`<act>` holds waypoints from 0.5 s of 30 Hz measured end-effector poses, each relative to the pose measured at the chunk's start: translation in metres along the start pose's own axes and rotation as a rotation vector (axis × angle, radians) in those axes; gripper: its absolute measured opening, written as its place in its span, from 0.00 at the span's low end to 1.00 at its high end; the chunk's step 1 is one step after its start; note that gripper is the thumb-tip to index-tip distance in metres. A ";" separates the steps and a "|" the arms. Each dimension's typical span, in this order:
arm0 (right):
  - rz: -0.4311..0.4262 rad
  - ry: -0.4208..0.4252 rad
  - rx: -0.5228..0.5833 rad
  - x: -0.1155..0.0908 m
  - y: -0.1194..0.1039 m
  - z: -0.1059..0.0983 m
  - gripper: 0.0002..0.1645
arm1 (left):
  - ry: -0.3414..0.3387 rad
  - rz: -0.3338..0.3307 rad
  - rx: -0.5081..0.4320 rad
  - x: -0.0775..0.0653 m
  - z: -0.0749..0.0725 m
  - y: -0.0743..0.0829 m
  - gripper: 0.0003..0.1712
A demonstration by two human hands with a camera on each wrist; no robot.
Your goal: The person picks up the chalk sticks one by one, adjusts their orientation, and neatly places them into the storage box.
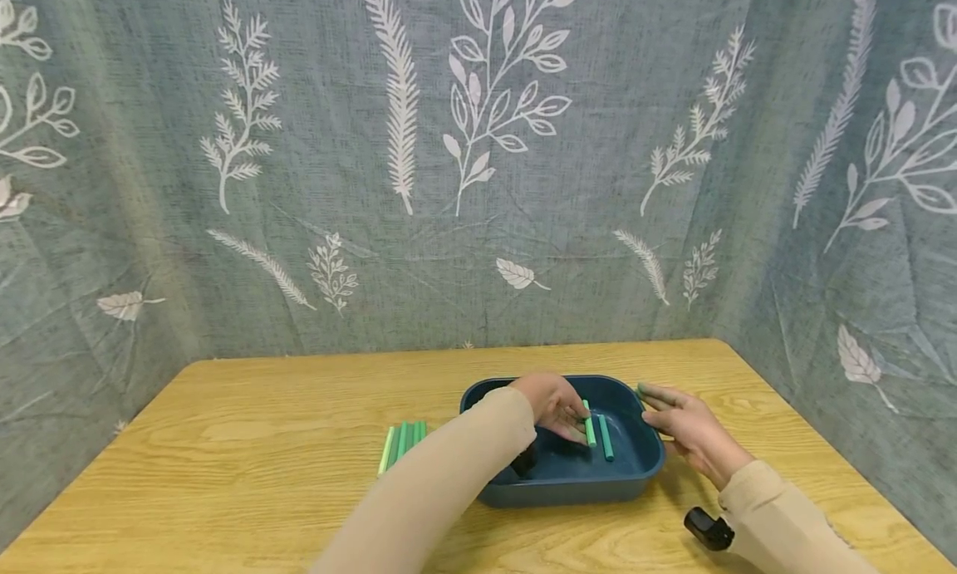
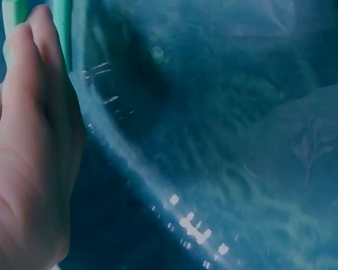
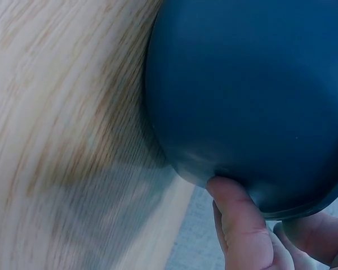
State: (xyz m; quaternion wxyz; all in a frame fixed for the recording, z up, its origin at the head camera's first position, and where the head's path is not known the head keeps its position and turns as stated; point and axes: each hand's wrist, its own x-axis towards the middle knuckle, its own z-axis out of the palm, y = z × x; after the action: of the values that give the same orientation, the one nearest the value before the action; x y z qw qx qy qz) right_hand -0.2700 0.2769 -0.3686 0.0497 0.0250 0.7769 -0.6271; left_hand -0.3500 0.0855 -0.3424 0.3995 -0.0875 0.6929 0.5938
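Observation:
My left hand [image 1: 562,412] reaches into a dark blue rectangular tub [image 1: 568,493] with rounded corners. It pinches a light green stick [image 1: 589,429] between thumb and fingers. Close beside that, a darker green stick [image 1: 606,439] lies on the tub's floor. In the left wrist view the light green stick [image 2: 14,14] shows at the fingertips, the darker one [image 2: 62,34] just past them. My right hand [image 1: 688,424] holds the tub's right end by the rim. One finger [image 3: 239,225] presses the outer wall [image 3: 242,95] in the right wrist view.
Left of the tub, several green sticks [image 1: 404,441] lie side by side on the wooden table [image 1: 284,424], partly hidden by my left sleeve [image 1: 441,474]. A black device [image 1: 706,528] sits at my right wrist. A patterned grey-blue curtain [image 1: 426,267] hangs behind the table and at its sides.

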 end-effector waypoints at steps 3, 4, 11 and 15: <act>-0.002 -0.001 0.005 -0.001 0.000 0.000 0.35 | -0.009 0.013 0.020 0.006 0.002 -0.002 0.07; -0.002 -0.002 0.008 -0.001 0.000 0.000 0.35 | -0.011 0.019 0.022 0.007 0.003 -0.003 0.07; -0.009 -0.002 0.032 0.000 0.000 0.000 0.35 | -0.004 0.035 0.035 0.014 0.008 -0.008 0.13; -0.007 -0.001 0.031 0.000 0.000 0.000 0.35 | -0.006 0.026 0.051 0.016 0.010 -0.007 0.17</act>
State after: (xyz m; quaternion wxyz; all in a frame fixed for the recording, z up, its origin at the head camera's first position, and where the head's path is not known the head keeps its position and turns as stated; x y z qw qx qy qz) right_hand -0.2702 0.2770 -0.3688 0.0476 0.0229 0.7671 -0.6394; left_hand -0.3520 0.0982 -0.3582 0.3961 -0.0663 0.7078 0.5812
